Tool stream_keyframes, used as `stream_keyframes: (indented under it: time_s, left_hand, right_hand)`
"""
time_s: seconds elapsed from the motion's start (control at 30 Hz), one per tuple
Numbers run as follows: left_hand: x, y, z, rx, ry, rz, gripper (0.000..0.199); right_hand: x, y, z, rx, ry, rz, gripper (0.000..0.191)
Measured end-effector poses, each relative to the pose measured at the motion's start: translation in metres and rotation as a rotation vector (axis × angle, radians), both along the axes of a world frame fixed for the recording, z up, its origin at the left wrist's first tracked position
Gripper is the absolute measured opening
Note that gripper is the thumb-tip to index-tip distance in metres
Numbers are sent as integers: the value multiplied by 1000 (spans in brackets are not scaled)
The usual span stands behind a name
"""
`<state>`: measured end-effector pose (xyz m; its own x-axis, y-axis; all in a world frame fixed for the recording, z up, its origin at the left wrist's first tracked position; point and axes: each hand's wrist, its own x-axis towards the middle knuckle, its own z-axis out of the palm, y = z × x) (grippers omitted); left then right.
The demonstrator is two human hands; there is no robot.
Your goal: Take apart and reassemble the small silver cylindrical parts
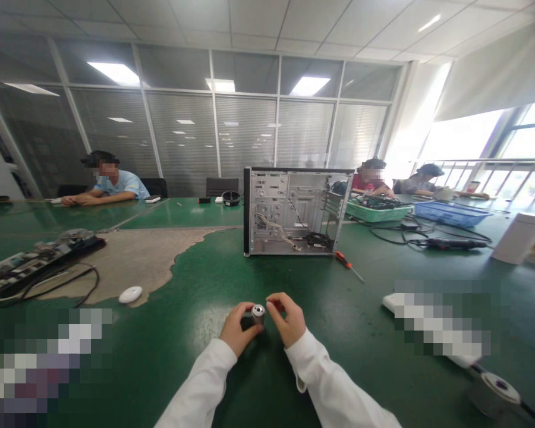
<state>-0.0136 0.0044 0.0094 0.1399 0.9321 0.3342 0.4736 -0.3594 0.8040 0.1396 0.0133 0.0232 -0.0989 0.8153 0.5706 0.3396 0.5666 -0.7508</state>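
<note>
A small silver metal cylinder (258,315) with a hole in its top stands upright at the lower middle of the green table. My left hand (239,330) is wrapped round it, thumb and fingers on its sides. Just to its right, my right hand (289,320) is pinched, fingertips close to the cylinder's top; whatever it holds is too small to name. An open computer case (294,214) stands beyond my hands, with wires and a black fan inside. Beside its right corner lies an orange screwdriver (344,260).
Left are a circuit board (40,258) with cables and a white round object (131,295). Right are a white power strip (437,330), a larger metal cylinder (494,393), a green basket (377,213), a blue basket (450,214) and a white container (520,238). Several people sit across the table.
</note>
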Motion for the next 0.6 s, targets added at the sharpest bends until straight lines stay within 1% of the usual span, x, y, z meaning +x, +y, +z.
stream_keyframes:
  time_s: [0.1,0.2,0.27,0.33,0.43,0.6]
  left_hand:
    - [-2,4,-5,-2,-38,86,32]
    - [-4,8,-8,-10,-58,145,32]
    - [-5,9,-9,-10,-56,159,33]
    - [-5,9,-9,-10,-50,161,33]
    - [-5,9,-8,-16,-43,158,33]
    - [-5,8,-8,-19,-50,152,34]
  right_hand:
    - [6,10,-9,-77,-99,-56,13]
    - [11,20,-18,-154,-357,-37,10]
    - [14,24,-21,-188,-542,-43,9]
    - [19,25,-22,-207,-673,-77,16]
    - [28,27,-23,-225,-772,-132,31]
    - [32,30,-29,-210,-839,-232,32]
